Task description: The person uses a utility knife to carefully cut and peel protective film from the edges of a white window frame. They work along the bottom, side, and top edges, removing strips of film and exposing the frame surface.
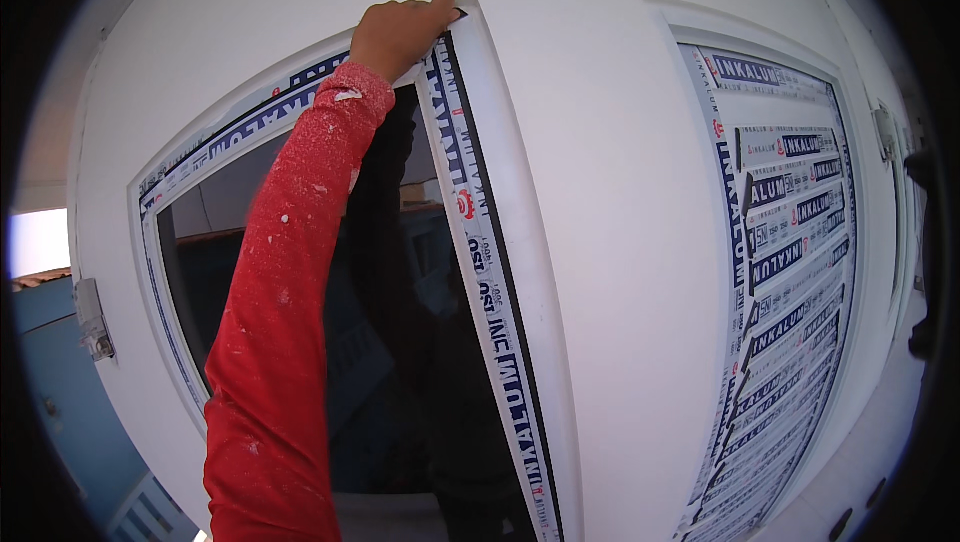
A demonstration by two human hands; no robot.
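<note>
My left arm, in a red sleeve flecked with white, reaches up from the lower edge. At the upper right corner of a white window frame (pixel 455 167), my left hand (pixel 400 37) is closed, its back toward me. The thumb presses beside a short black end of a black strip (pixel 516 330), which runs down the frame's right side against the white surround. Most of my fingertips are hidden behind the hand. Printed protective film covers the frame, around a pane of dark glass (pixel 390 412) that reflects the surroundings. My right hand is out of view.
To the right, a louvred panel (pixel 795 212) with film-covered slats sits in the same white wall (pixel 590 142). A grey metal fitting (pixel 93 319) sticks out at the left wall edge. Beyond it are a blue surface (pixel 50 372) and a white railing (pixel 150 514).
</note>
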